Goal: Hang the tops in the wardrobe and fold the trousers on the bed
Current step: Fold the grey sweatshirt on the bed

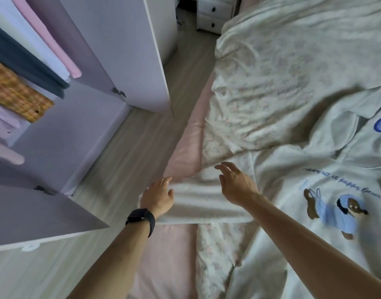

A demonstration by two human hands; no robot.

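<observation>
- folded white garment (198, 201), likely trousers, lower centre at bed (185, 147) edge.
- left hand (158, 195) fingers straight on its left end; right hand (234, 182) spread above, holding nothing.
- advise: smooth outward, square the edges.

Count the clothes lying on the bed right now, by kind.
Folded white trousers: 1
White printed tops: 2, the puppy-print top and what looks like a separate blue-logo top
Total: 3
</observation>
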